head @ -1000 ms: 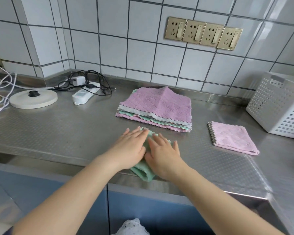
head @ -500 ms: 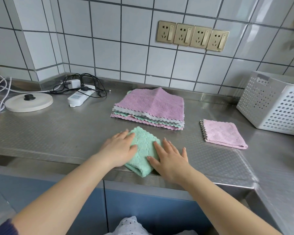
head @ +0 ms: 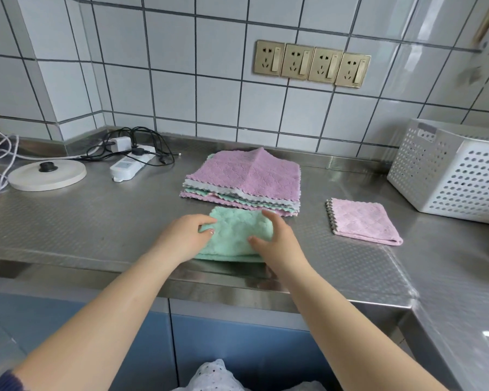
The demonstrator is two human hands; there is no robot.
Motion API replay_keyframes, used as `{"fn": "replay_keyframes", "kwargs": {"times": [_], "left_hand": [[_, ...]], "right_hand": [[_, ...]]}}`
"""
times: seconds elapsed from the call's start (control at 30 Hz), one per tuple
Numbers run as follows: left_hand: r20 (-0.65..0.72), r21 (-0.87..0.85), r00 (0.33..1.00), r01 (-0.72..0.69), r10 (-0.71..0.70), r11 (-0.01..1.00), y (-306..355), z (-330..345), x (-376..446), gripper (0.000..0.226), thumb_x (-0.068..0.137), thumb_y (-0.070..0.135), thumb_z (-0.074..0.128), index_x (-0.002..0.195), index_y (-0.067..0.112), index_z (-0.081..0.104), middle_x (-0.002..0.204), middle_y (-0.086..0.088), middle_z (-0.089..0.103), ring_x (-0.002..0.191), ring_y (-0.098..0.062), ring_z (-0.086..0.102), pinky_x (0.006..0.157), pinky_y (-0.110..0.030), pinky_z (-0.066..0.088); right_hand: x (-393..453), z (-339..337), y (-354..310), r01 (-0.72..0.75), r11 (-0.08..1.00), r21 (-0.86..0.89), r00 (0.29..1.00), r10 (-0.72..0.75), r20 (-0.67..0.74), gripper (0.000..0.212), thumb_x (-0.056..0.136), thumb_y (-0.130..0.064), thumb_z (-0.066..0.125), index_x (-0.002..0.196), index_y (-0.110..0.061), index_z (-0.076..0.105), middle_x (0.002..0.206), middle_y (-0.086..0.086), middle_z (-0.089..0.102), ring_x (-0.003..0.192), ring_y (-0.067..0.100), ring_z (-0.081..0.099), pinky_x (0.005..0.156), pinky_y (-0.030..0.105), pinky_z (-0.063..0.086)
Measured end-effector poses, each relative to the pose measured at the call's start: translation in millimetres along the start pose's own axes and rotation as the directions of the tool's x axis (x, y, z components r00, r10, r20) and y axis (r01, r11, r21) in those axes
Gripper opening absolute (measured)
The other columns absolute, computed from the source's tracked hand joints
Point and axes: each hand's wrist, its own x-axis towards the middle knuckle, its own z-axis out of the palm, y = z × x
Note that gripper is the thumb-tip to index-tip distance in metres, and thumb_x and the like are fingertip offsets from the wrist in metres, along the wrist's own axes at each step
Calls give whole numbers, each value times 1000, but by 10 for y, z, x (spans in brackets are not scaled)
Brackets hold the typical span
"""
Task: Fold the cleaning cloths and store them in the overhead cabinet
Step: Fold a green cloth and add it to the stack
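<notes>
Both hands grasp a folded green cloth at the near edge of a steel counter.

The left hand (head: pixel 185 238) curls its fingers over the left side of the green cloth (head: pixel 233 235), and the right hand (head: pixel 280 239) holds the right side, thumb on top and fingers wrapped over the far right corner. The cloth lies flat on the counter (head: pixel 96 221), just near of a stack (head: pixel 246 179) of unfolded cloths, pink on top with grey, green and pink edges showing beneath. A folded pink cloth (head: pixel 363 220) lies well to the right, near a white perforated basket (head: pixel 452 170) at far right. At far left sit a round white lid (head: pixel 47 174) and a power strip (head: pixel 130 166) with black cables. Four brass sockets (head: pixel 311 63) are set in the tiled wall (head: pixel 181 66).
</notes>
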Motion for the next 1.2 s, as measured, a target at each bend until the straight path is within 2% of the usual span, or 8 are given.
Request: {"fn": "replay_keyframes", "kwargs": {"times": [0.13, 0.33, 0.43, 0.53, 0.7, 0.87, 1.0, 1.2], "left_hand": [[-17, -179, 1000, -8, 5, 984, 121, 76, 51, 36, 92, 23, 54, 128, 26, 55, 138, 3, 51, 124, -14, 49, 92, -23, 37], [183, -642, 983, 126, -8, 756, 706, 360, 206, 41, 95, 18, 52, 135, 26, 45, 122, 6, 54, 98, -5, 56, 71, -13, 52], [227, -666, 970, 90, 86, 740, 1074, 622, 393, 42, 93, 14, 53, 131, 31, 49, 125, 10, 55, 104, -5, 56, 82, -23, 52], [171, -582, 966, -59, 193, 811, 1468, 880, 650, 44, 89, 16, 58, 130, 33, 52, 140, 7, 46, 119, -4, 44, 105, -29, 36], [198, -474, 947, -132, 252, 870, 1970, 1244, 1053, 44, 90, 16, 58, 132, 23, 51, 138, 1, 50, 116, -9, 47, 93, -19, 33], [228, -359, 948, -131, 222, 924, 2037, 1445, 1266, 44, 90, 15, 57, 133, 19, 51, 138, -4, 51, 123, -15, 49, 94, -19, 34], [245, -309, 948, -125, 206, 943, 2007, 1516, 1301, 44, 89, 18, 59, 133, 19, 51, 138, -3, 51, 125, -15, 48, 95, -19, 32], [243, -286, 945, -148, 221, 947, 2037, 1581, 1300, 45, 90, 17, 60, 133, 16, 50, 142, -3, 47, 128, -15, 45, 100, -19, 30]], "right_hand": [[237, -62, 114, -170, 797, 579, 985, 161, 67, 50, 69, -7, 58, 108, -40, 61, 123, 7, 61, 80, 23, 53, 77, 38, 49], [307, -834, 332, -165, 617, 769, 980, 188, 60, 45, 90, 9, 38, 115, -19, 63, 83, 8, 67, 68, 16, 61, 59, 26, 51], [377, -1236, 513, -127, 692, 711, 973, 226, -47, 45, 90, 9, 37, 116, -17, 63, 73, 0, 64, 61, 10, 55, 60, 26, 48], [515, -1668, 729, -89, 783, 615, 956, 242, -169, 43, 88, 8, 42, 118, -15, 63, 103, 4, 62, 67, 12, 57, 59, 25, 51], [754, -2172, 1029, -194, 940, 280, 911, 279, -305, 42, 85, -1, 50, 119, -22, 64, 62, -2, 47, 47, 11, 34, 41, 18, 30], [877, -2225, 1174, -243, 965, 95, 912, 261, -318, 41, 85, -8, 53, 122, -25, 62, 106, 6, 67, 73, 18, 47, 65, 23, 38], [927, -2223, 1283, -255, 967, 16, 920, 248, -302, 42, 85, -8, 51, 123, -23, 62, 66, -2, 53, 54, 14, 37, 42, 16, 33], [983, -2277, 1362, -267, 962, -55, 916, 236, -324, 40, 86, -7, 50, 122, -19, 62, 61, -2, 46, 50, 13, 36, 31, 10, 29]]}}
